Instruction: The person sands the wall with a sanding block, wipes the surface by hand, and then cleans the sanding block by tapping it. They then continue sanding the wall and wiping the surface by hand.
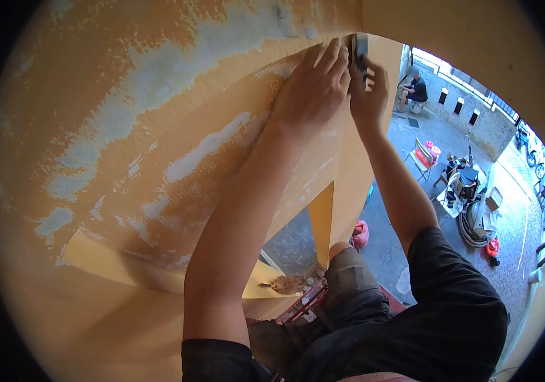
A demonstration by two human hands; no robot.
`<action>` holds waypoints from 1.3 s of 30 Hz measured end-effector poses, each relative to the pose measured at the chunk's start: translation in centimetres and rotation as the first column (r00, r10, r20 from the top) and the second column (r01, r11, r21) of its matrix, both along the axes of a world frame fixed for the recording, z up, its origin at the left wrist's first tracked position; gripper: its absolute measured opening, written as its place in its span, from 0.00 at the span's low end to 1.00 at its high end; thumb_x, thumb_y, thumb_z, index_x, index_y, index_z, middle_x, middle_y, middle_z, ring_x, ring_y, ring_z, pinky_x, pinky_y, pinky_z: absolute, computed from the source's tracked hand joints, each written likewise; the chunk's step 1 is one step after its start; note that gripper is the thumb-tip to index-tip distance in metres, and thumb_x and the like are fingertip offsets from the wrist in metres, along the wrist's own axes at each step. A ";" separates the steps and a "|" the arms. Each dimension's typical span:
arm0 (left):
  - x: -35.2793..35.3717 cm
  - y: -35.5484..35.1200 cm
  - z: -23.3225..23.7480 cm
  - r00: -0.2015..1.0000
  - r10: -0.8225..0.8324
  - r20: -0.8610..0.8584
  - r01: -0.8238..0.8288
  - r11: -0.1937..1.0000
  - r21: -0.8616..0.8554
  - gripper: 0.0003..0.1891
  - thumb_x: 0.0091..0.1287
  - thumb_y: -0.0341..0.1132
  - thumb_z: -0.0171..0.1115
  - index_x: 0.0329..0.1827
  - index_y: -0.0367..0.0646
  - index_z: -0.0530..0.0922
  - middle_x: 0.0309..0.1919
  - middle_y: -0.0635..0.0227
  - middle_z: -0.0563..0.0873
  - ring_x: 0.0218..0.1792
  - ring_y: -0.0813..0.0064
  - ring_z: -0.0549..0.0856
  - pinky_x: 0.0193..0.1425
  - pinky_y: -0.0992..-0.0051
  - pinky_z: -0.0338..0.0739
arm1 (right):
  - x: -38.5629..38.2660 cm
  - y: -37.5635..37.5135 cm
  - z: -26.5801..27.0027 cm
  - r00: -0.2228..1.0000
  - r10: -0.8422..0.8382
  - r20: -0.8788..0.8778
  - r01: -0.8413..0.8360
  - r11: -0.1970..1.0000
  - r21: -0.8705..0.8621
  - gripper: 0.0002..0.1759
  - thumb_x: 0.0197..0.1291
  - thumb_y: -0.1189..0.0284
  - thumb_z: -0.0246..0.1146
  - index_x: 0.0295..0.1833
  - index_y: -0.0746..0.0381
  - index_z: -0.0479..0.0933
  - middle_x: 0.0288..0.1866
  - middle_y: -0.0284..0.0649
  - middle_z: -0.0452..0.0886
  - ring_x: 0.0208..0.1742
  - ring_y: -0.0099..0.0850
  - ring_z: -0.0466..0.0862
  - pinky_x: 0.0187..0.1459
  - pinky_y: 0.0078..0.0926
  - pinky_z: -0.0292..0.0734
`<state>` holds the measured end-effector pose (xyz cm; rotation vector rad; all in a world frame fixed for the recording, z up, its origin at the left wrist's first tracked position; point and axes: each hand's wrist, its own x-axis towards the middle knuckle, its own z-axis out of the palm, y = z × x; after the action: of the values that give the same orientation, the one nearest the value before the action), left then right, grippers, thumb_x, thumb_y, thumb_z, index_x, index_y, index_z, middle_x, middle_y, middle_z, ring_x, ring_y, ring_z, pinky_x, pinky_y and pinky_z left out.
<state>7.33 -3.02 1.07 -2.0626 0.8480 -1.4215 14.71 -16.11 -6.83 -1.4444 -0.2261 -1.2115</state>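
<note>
A dark, block-shaped tool [359,47] with a grey face stands against the upper edge of the orange-yellow wall [189,210]; its exact kind is hard to make out. My right hand [370,97] grips it from below, thumb and fingers curled round it. Close beside it, my left hand [314,89] lies on the wall with the fingers stretched out toward the tool. Around my left arm the paint is worn, and pale grey-white patches [205,149] show through.
Below me are a red ladder-like frame [304,302] and a bristly brown brush [287,284] on a ledge. Down on the floor are a folding chair [422,156], a coiled hose [473,229] and a pink bag [361,234]. Another person [416,88] sits by the far wall.
</note>
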 end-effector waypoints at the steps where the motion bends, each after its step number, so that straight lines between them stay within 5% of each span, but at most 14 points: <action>1: -0.1 -0.1 -0.2 0.999 0.018 -0.028 -0.019 0.999 -0.036 0.15 0.69 0.37 0.56 0.55 0.41 0.82 0.65 0.63 0.79 0.73 0.65 0.69 0.75 0.61 0.64 | 0.0 0.2 0.3 1.000 0.002 -0.012 -0.002 1.000 -0.005 0.17 0.61 0.68 0.70 0.55 0.61 0.81 0.49 0.45 0.82 0.51 0.41 0.79 0.56 0.37 0.73; 4: 0.4 -0.3 -0.5 0.994 0.099 0.038 -0.099 0.995 -0.014 0.18 0.70 0.40 0.54 0.57 0.43 0.82 0.66 0.64 0.78 0.73 0.65 0.69 0.75 0.62 0.62 | -0.2 0.3 -1.4 0.986 -0.110 0.124 0.120 0.990 -0.080 0.18 0.60 0.68 0.71 0.55 0.61 0.81 0.49 0.43 0.83 0.51 0.40 0.79 0.54 0.37 0.73; 6: 1.0 -0.1 -0.6 0.986 0.160 0.043 -0.160 0.987 0.006 0.21 0.71 0.44 0.52 0.62 0.45 0.80 0.69 0.64 0.75 0.73 0.65 0.68 0.76 0.63 0.60 | -0.5 -0.4 -4.5 0.994 -0.089 0.068 0.094 0.992 -0.084 0.18 0.60 0.68 0.71 0.54 0.61 0.81 0.49 0.43 0.83 0.51 0.39 0.79 0.54 0.37 0.73; 11: 0.1 -0.5 -0.4 0.977 0.211 0.015 -0.211 0.977 0.010 0.21 0.71 0.40 0.52 0.65 0.45 0.78 0.71 0.65 0.73 0.72 0.64 0.69 0.77 0.61 0.60 | -0.7 -0.1 1.9 0.998 0.060 -0.016 -0.059 0.998 0.038 0.18 0.61 0.69 0.71 0.55 0.62 0.81 0.47 0.41 0.83 0.48 0.36 0.80 0.50 0.33 0.73; 15: 0.4 -0.5 -0.3 0.984 0.177 0.009 -0.176 0.984 -0.025 0.21 0.72 0.40 0.51 0.64 0.45 0.78 0.69 0.66 0.74 0.74 0.65 0.67 0.78 0.61 0.59 | -1.1 0.0 -3.3 0.996 -0.069 0.054 0.076 0.989 -0.124 0.16 0.61 0.71 0.70 0.53 0.62 0.82 0.48 0.42 0.83 0.50 0.36 0.81 0.50 0.32 0.73; 20: 0.2 -0.5 -0.4 0.975 0.217 0.042 -0.217 0.976 0.001 0.21 0.71 0.41 0.52 0.64 0.45 0.78 0.70 0.66 0.74 0.73 0.67 0.67 0.78 0.62 0.59 | -0.2 -0.1 0.4 0.999 0.003 0.045 -0.001 0.999 -0.044 0.16 0.62 0.71 0.69 0.54 0.63 0.81 0.49 0.43 0.83 0.50 0.37 0.80 0.51 0.32 0.72; 23: 0.6 -0.5 -0.5 0.987 0.156 0.049 -0.155 0.988 -0.022 0.21 0.71 0.41 0.52 0.63 0.45 0.78 0.69 0.67 0.74 0.73 0.67 0.68 0.77 0.62 0.60 | -1.0 0.0 -2.8 0.998 -0.055 0.039 0.059 0.992 -0.115 0.17 0.60 0.72 0.70 0.55 0.63 0.81 0.52 0.45 0.82 0.56 0.39 0.80 0.57 0.32 0.73; 29: 0.7 -0.9 -0.5 0.988 0.152 0.023 -0.150 0.987 -0.057 0.20 0.70 0.39 0.54 0.62 0.45 0.79 0.66 0.68 0.77 0.71 0.67 0.70 0.76 0.63 0.61 | -0.7 0.4 0.2 0.993 0.108 -0.045 -0.103 0.989 0.102 0.17 0.61 0.71 0.70 0.55 0.61 0.81 0.53 0.42 0.82 0.55 0.36 0.80 0.54 0.33 0.73; 33: 0.5 -0.4 -0.4 0.995 0.090 0.051 -0.086 0.992 -0.090 0.21 0.67 0.41 0.58 0.61 0.44 0.79 0.66 0.63 0.77 0.70 0.65 0.70 0.74 0.63 0.63 | -1.1 0.4 -1.7 0.998 -0.025 0.051 0.031 0.993 -0.110 0.17 0.61 0.70 0.70 0.55 0.61 0.82 0.51 0.42 0.83 0.52 0.37 0.80 0.52 0.32 0.74; 36: 0.4 -0.6 -0.6 1.000 0.012 0.009 -0.011 0.989 -0.146 0.20 0.65 0.42 0.61 0.57 0.42 0.77 0.64 0.59 0.77 0.69 0.63 0.72 0.72 0.64 0.65 | -1.1 0.0 1.6 0.979 0.199 -0.051 -0.191 0.974 0.121 0.20 0.58 0.69 0.73 0.56 0.61 0.82 0.49 0.41 0.84 0.51 0.36 0.81 0.54 0.32 0.73; 39: 0.3 -0.6 -0.1 0.993 -0.090 0.076 0.104 0.976 -0.192 0.13 0.64 0.39 0.62 0.46 0.42 0.73 0.59 0.57 0.79 0.65 0.62 0.75 0.67 0.64 0.71 | -1.8 0.1 -1.3 1.000 0.010 0.007 -0.009 0.997 -0.076 0.20 0.58 0.69 0.73 0.55 0.62 0.82 0.48 0.42 0.83 0.50 0.36 0.81 0.53 0.32 0.73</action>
<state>7.59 -3.66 0.97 -2.1273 0.8201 -1.6771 12.94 -15.97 -8.15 -1.5030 -0.2864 -1.2118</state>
